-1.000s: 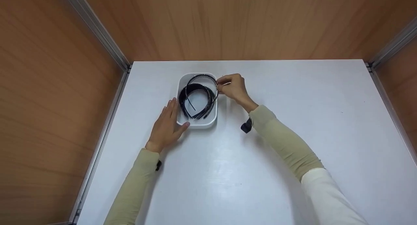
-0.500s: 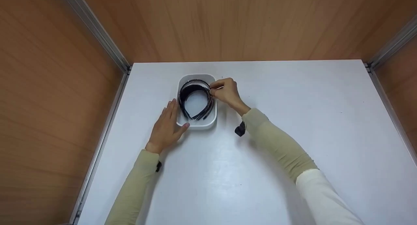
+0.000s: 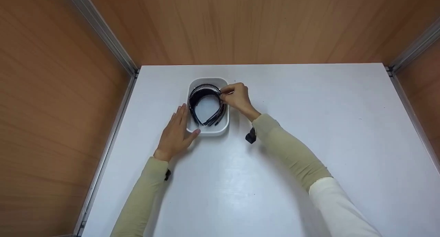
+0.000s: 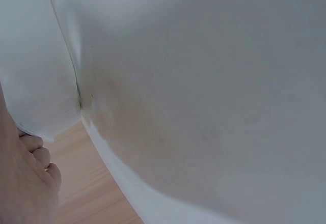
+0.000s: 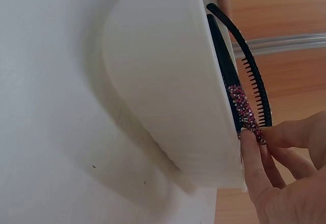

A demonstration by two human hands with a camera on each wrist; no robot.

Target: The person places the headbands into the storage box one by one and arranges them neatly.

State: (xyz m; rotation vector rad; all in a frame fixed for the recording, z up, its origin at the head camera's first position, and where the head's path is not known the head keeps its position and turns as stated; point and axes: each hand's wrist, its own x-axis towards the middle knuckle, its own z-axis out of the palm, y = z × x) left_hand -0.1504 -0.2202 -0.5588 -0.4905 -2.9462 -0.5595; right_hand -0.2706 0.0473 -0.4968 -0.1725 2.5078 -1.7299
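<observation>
Several black headbands (image 3: 202, 92) lie nested together in a white plastic bin (image 3: 209, 133), their open ends toward me. My right hand (image 3: 238, 97) is at the bin's right rim, with thumb and fingers pinching a headband at its side. Close up in the right wrist view, the fingertips are on a band with pink and silver glitter (image 5: 244, 107), and a toothed black headband (image 5: 260, 94) arches beside it above the rim. My left hand (image 3: 174, 132) rests along the bin's left side, fingers straight and thumb at the front corner.
The bin stands on a white table (image 3: 292, 154), toward the back left. A wooden panel (image 3: 240, 27) rises behind the table, with another wooden panel (image 3: 51, 110) at the left and metal rails at the corners.
My right hand has moved left and slightly toward me, bringing the toothed headband down from above the bin onto the others inside. My left hand has stayed in place.
</observation>
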